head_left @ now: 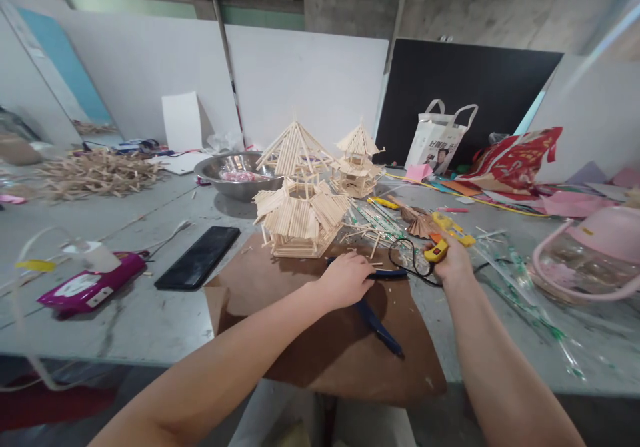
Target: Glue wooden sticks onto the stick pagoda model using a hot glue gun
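Note:
My right hand (454,257) is closed round a yellow glue gun (436,250) with an orange part and a black cord, held above the right side of the table. My left hand (351,277) lies over blue-handled pliers (377,327), its fingers curled; whether it grips them or a thin stick is hidden. Under the pliers spreads a brown sheet (320,347). Just beyond my left hand stands a small pavilion model of thin wooden sticks (303,220), with a pointed stick roof (295,147) above or behind it. A second, tiered stick pavilion (357,160) stands farther back.
A black phone (197,258) and a purple power strip (93,287) lie to the left. Behind are a metal bowl (235,183) and a stick pile (100,173). Clear green-marked plastic strips (525,293), a pink-handled container (590,253) and a paper bag (435,140) are on the right.

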`<action>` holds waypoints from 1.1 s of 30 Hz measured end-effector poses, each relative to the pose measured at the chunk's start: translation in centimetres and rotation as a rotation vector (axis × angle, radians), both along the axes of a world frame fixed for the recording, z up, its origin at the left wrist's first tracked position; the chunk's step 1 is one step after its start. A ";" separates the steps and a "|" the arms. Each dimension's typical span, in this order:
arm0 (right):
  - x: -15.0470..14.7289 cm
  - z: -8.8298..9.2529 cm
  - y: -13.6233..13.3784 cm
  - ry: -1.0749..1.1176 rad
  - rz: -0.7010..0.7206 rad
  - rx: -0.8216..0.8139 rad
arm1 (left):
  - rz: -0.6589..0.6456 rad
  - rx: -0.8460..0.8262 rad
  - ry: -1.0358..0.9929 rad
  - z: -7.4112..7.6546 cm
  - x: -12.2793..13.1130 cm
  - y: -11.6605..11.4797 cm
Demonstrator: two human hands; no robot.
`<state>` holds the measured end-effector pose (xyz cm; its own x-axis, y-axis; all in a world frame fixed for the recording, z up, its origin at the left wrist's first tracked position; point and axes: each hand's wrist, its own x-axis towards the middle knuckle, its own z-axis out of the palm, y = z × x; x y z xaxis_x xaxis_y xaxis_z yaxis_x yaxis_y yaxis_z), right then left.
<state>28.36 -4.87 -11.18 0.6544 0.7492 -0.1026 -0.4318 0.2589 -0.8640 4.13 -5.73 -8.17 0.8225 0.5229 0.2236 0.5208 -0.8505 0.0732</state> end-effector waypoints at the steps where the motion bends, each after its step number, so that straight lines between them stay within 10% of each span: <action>1: 0.2 0.0 0.0 0.029 0.010 -0.021 | 0.000 -0.018 -0.019 -0.2 -0.6 -0.1; 14: 0.7 -0.5 0.1 -0.042 0.079 -0.257 | 0.060 -0.051 -0.323 -2.1 -3.2 -0.3; 24: 2.5 -1.7 -0.5 -0.809 -0.027 -0.779 | 0.160 -0.098 -0.342 -1.8 -3.5 0.3; 33: -0.8 0.5 -0.9 -1.338 -0.099 -0.786 | 0.159 -0.115 -0.324 -1.8 -3.8 0.7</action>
